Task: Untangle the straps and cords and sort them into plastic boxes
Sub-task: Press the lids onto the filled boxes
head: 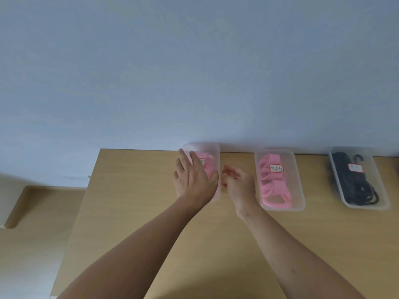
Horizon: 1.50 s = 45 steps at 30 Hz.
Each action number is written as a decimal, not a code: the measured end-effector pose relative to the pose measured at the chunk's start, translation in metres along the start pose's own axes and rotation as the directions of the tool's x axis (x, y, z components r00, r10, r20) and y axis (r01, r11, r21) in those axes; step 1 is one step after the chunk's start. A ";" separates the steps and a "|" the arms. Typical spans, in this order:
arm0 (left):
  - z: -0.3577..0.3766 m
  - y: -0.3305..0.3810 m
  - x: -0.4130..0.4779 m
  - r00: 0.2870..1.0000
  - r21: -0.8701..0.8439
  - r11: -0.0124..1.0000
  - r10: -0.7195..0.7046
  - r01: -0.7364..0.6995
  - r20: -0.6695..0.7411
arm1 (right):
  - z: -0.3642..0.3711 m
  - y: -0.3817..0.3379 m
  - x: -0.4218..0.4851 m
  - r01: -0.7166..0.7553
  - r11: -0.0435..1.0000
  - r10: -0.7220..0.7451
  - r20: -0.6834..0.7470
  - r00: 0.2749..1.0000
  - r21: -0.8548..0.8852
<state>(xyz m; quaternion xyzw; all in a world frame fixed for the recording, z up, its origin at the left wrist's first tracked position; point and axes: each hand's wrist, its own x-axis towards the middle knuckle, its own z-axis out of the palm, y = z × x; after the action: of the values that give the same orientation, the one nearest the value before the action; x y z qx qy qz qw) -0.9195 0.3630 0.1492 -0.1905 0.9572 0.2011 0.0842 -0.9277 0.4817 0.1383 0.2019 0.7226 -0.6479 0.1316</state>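
Head view. We see three clear plastic boxes in a row along the far edge of a wooden table (140,212), against a blue-grey wall (194,72). We take the middle box (299,190) as our landmark.

The middle box holds bright pink straps (272,186), looped and flat, and carries a white label (276,168) edged in red. Its long axis runs from the wall towards us, with the near end leaning slightly right.

The left box (216,151) stands to the left of the middle box, apart from it, and holds paler pink straps (208,162). Its own label (202,161) is partly covered. Its long axis runs almost straight towards us.

The right box (376,180) stands well to the right of the middle box and holds coiled black cords (354,186) under a third label (355,167). It leans the same way, more strongly.

The left hand (194,180) lies flat over the left box, fingers straight, gripping nothing. The right hand (239,182) sits between the left and middle boxes, palm turned left and fingers loosely curled, with nothing visible in it. We cannot tell whether its fingertips (224,184) touch the left box's wall.

Count: three boxes, two with pink straps and one with black cords; three labels; two hands.
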 end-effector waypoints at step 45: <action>0.004 -0.058 0.007 0.946 -0.182 0.929 0.322 -0.323 -0.036 | 0.020 0.040 -0.037 0.303 0.616 -0.328 0.113 0.938 -0.728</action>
<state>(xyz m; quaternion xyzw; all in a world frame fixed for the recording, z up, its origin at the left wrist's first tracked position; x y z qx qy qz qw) -0.9026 0.3135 0.1231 -0.0383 0.9527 0.3001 0.0291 -0.8784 0.4608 0.1172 0.0121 0.9471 -0.3119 0.0745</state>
